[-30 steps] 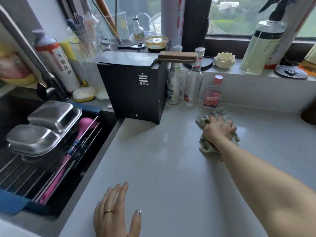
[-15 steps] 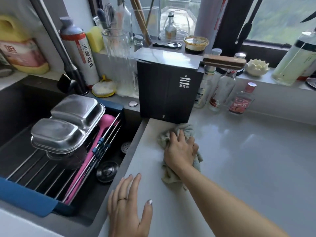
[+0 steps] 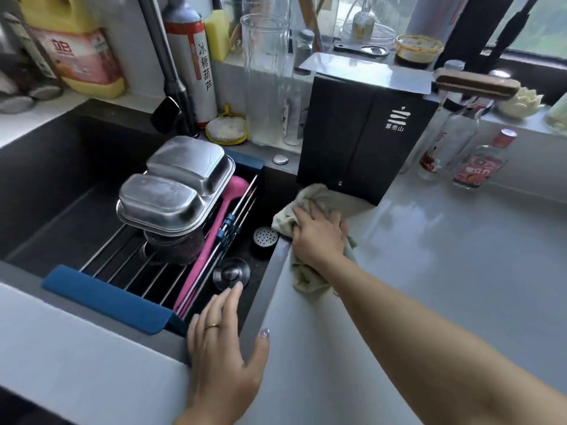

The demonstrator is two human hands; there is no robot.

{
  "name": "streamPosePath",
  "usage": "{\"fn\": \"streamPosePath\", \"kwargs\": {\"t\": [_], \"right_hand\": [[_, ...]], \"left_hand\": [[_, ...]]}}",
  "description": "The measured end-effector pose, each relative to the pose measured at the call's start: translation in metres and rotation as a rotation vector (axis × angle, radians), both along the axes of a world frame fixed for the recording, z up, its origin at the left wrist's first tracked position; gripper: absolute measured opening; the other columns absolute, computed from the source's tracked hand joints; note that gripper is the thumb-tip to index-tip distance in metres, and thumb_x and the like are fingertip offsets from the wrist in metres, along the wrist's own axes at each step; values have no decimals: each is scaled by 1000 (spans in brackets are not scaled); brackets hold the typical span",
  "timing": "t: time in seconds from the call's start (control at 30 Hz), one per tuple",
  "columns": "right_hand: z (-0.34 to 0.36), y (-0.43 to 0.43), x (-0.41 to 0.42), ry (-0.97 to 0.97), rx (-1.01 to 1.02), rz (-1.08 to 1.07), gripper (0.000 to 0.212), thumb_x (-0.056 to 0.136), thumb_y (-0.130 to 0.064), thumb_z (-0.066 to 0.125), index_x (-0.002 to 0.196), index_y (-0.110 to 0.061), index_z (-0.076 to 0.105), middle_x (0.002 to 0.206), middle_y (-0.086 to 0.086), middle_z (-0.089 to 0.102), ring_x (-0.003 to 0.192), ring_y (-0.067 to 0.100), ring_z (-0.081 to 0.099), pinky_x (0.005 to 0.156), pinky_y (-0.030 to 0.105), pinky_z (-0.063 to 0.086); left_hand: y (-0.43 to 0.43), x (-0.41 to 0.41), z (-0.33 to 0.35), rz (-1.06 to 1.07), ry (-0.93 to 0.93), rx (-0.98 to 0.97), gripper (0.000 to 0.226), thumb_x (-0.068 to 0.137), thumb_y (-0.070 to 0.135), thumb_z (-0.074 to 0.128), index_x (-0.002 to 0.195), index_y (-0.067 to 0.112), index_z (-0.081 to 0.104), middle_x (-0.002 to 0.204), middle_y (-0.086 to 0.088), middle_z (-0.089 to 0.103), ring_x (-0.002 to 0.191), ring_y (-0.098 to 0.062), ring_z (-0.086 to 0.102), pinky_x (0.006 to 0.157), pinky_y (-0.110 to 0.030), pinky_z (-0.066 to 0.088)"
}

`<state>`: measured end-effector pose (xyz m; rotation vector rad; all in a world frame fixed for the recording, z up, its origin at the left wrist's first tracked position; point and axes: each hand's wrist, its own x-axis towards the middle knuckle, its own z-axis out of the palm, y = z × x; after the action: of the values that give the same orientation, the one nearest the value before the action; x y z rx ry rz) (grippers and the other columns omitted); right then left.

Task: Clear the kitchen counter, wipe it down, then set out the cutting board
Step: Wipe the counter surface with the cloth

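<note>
My right hand (image 3: 319, 236) presses flat on a crumpled pale green cloth (image 3: 302, 204) at the left edge of the light grey counter (image 3: 445, 271), just in front of the black knife block (image 3: 362, 139). Part of the cloth hangs over the sink edge. My left hand (image 3: 222, 342) rests open at the counter's front left corner, fingers spread over the sink rim, a ring on one finger. No cutting board is in view.
The dark sink (image 3: 61, 185) on the left holds a roll-up rack (image 3: 147, 271) with steel trays (image 3: 175, 191) and a pink utensil (image 3: 214, 237). Bottles (image 3: 478, 162) stand right of the knife block. The faucet (image 3: 171, 75), a tall glass (image 3: 265, 78) and jars crowd the back ledge.
My right hand has swept the cloth leftward across the counter, from near the bottles to the sink edge. My left hand stayed at the counter's front left corner.
</note>
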<state>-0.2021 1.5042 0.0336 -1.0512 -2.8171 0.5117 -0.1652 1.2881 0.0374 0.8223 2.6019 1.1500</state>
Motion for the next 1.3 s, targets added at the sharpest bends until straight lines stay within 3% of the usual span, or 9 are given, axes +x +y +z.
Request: {"fn": "streamPosePath", "kwargs": {"t": [0.23, 0.33, 0.5, 0.6, 0.77, 0.9, 0.97, 1.03, 1.3], "right_hand": [[-8, -116, 72, 99, 14, 119, 44, 87, -30, 39, 130, -32, 40, 151, -5, 30, 117, 29, 27, 91, 40, 16], [-4, -168, 96, 58, -127, 197, 40, 91, -27, 37, 131, -28, 38, 153, -4, 25, 123, 31, 25, 91, 41, 15], [22, -177, 136, 216, -376, 128, 40, 90, -27, 35, 129, -33, 41, 140, -15, 42, 113, 27, 33, 84, 36, 22], [28, -126, 188, 264, -247, -106, 38, 92, -29, 35, 129, -38, 41, 139, -19, 43, 113, 26, 34, 89, 36, 27], [25, -34, 292, 91, -48, -526, 40, 94, -31, 35, 134, -33, 39, 142, -10, 42, 118, 31, 35, 95, 39, 31], [19, -42, 311, -62, -8, -392, 47, 86, -34, 48, 132, -33, 43, 147, -11, 37, 116, 32, 40, 91, 39, 32], [19, -52, 313, -39, 124, -316, 47, 58, -43, 72, 104, -34, 67, 121, -13, 64, 88, 28, 61, 69, 37, 48], [24, -51, 320, -89, 133, -254, 43, 39, -48, 76, 80, -36, 72, 97, -20, 72, 64, 17, 65, 50, 28, 49], [16, 20, 404, -88, 219, -468, 37, 43, -33, 79, 79, -33, 71, 91, -15, 73, 62, 23, 63, 49, 31, 50]], "left_hand": [[-37, 7, 3, 75, 15, 72, 72, 69, 46, 28, 135, 17, 35, 138, -8, 47, 126, -26, 42, 106, -56, 29], [-48, 12, 11, 154, 40, 180, 67, 75, 40, 25, 131, 7, 40, 129, -16, 53, 115, -30, 49, 100, -59, 34], [-40, 44, 31, 201, 98, 209, 67, 78, 41, 23, 131, 4, 40, 101, -1, 59, 110, -31, 50, 98, -59, 33], [-20, 78, 32, 98, 70, 126, 69, 78, 46, 20, 133, 9, 38, 117, -12, 60, 118, -32, 46, 102, -62, 28], [23, 136, 25, -57, 58, 62, 73, 75, 53, 17, 133, 14, 38, 140, -11, 44, 129, -30, 37, 110, -55, 20], [55, 170, 22, -157, 95, 25, 72, 74, 51, 20, 131, 13, 42, 137, -13, 47, 126, -33, 41, 105, -54, 23], [71, 184, 21, -188, 106, 18, 72, 74, 51, 20, 131, 13, 43, 137, -13, 48, 126, -34, 42, 104, -55, 25], [88, 198, 22, -224, 107, 17, 73, 74, 53, 20, 131, 15, 42, 138, -11, 47, 127, -33, 41, 104, -54, 24], [150, 265, 19, -395, 89, 15, 76, 70, 56, 18, 132, 19, 42, 138, -10, 47, 129, -30, 37, 108, -48, 17]]}}
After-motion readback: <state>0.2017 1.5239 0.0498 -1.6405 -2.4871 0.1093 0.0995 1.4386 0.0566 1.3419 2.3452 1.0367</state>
